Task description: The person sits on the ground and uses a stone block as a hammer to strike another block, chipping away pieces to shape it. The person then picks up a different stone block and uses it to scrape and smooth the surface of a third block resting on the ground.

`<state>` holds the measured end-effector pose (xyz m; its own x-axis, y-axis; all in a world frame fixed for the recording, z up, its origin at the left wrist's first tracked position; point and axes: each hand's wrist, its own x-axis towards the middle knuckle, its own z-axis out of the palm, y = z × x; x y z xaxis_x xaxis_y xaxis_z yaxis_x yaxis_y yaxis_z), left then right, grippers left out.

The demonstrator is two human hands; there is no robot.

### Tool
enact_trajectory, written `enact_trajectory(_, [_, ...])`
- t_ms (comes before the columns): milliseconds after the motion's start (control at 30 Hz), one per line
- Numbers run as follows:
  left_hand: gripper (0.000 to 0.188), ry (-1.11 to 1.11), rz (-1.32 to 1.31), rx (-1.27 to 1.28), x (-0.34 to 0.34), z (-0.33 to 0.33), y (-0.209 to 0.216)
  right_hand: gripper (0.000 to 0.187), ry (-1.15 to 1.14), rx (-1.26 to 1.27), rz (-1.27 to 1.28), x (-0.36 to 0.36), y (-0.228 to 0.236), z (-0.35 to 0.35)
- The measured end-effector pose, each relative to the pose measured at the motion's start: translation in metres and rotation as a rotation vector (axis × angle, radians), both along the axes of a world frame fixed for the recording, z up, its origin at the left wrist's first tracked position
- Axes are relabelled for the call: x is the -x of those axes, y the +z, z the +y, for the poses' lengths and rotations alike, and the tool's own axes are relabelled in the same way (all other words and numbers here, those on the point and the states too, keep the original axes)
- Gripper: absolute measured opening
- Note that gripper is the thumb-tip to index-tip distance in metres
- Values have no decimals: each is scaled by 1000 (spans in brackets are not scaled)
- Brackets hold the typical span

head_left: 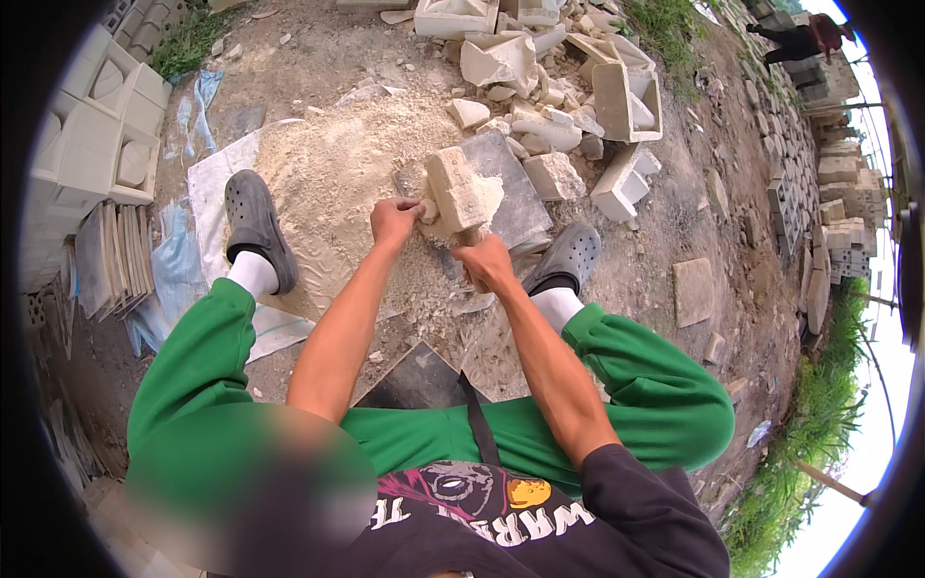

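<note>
My right hand [487, 264] is closed round the short handle of a mallet with a thick, pale, dust-covered block head [456, 191]. The head is over a pile of cream-coloured powder and crumbs [337, 169] between my feet. My left hand [393, 222] is pinched on a small pale stone chunk [427, 211] just left of the mallet head. Part of the chunk is hidden by my fingers and the head. Beneath and right of the mallet lies a dark flat slab [515, 188], partly coated in powder. Whether the mallet touches the chunk I cannot tell.
Broken pale blocks and rubble [554, 116] are heaped beyond the slab. A white sheet [222, 188] lies under the powder at left. Moulded blocks [106, 135] and stacked thin boards [116, 255] stand far left. Another person [805, 39] is at the far upper right.
</note>
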<state>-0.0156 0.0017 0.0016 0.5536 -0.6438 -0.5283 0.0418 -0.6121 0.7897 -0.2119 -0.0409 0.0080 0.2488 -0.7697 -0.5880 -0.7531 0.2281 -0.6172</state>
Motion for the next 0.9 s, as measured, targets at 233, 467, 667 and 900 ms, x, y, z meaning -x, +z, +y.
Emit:
enact_trajectory(233, [19,58,55,99,0,9,-14,29,-109,128,-191,-22,73,-4])
enact_trajectory(467, [18,99,167,117,-7,8,-18,29,-57,28,-34,-14,17,29])
enact_trajectory(667, [17,102,206,171,-6,16,-22,24,-32,233,-149,-33,80,5])
enact_trajectory(900, [21,106,159,120,-8,10,-29,27,-3,233,-65,-17,17,27])
